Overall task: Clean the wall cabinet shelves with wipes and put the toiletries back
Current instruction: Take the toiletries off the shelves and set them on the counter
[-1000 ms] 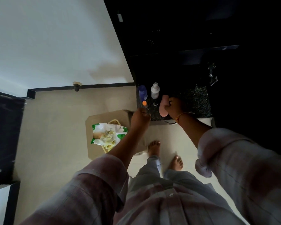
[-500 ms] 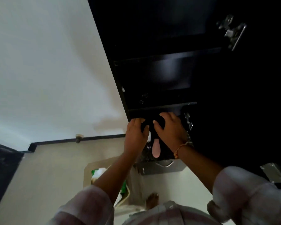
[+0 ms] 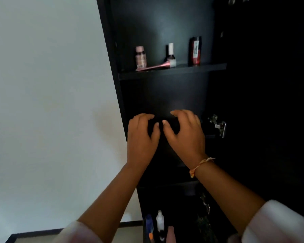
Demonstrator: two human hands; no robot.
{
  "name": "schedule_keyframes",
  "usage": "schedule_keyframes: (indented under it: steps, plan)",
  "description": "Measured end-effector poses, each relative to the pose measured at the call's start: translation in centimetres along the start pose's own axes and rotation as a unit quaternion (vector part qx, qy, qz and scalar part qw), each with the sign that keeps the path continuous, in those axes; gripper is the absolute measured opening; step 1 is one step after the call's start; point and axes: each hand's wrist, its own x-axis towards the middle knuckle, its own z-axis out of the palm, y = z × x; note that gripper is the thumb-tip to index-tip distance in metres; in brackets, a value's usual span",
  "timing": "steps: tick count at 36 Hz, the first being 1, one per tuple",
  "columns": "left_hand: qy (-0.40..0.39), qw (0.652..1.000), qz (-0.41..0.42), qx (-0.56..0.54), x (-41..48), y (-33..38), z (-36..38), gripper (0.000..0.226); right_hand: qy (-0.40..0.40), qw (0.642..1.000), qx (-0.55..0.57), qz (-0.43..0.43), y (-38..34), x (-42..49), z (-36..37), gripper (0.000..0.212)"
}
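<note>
While held up before the middle compartment of the dark wall cabinet [image 3: 165, 23], left hand [image 3: 140, 135] and right hand [image 3: 184, 134] side by side, thumbs nearly touching, fingers curled inward. Curled maybe round something dark, maybe round nothing: impossible to tell against the black interior. Orange thread bracelet [image 3: 199, 165] on the right wrist, pale sleeves pushed up both forearms. Metal hinge [image 3: 218, 126] just right of the right hand.

Above, on the upper shelf [image 3: 172, 71]: pink bottle [image 3: 140, 57] upright near the left end, pink tube [image 3: 156, 67] lying along the front edge, white-capped nail polish [image 3: 170, 53] standing behind the tube's cap end, red-and-black container [image 3: 195, 50] upright towards the right end.

Far below the hands, at the bottom edge: blue bottle [image 3: 149, 224] and clear bottle [image 3: 160, 220] upright side by side, with a pinkish item [image 3: 170, 234] just beside them. White wall [image 3: 42, 102] along the cabinet's left side.
</note>
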Motion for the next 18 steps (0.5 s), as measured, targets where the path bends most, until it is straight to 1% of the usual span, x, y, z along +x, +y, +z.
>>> schedule_keyframes:
  steps: [3,7,10,12,14,18]
  plan:
    - [0.034,0.999,0.030,-0.010,3.2,1.1,-0.9,0.024,0.042,0.999,0.007,-0.026,-1.0,3.4,-0.6,0.034]
    - [0.076,0.995,0.063,-0.018,7.4,2.2,-1.7,0.024,0.062,0.997,-0.008,-0.047,-2.1,7.7,-1.3,0.036]
    - [0.092,0.992,0.083,-0.012,10.3,2.6,-1.9,0.026,0.067,0.996,-0.020,-0.057,-2.5,10.6,-1.6,0.036]
    - [0.096,0.991,0.088,-0.004,12.3,2.5,-1.8,0.028,0.058,0.996,-0.029,-0.066,-2.5,12.4,-1.5,0.036]
    - [0.092,0.993,0.075,0.011,14.3,2.2,-1.7,0.032,0.033,0.995,-0.047,-0.083,-2.3,13.9,-1.3,0.036]
    - [0.057,0.996,0.055,0.039,17.9,1.4,-1.5,0.046,-0.016,0.989,-0.095,-0.109,-2.2,16.1,-1.0,0.038]
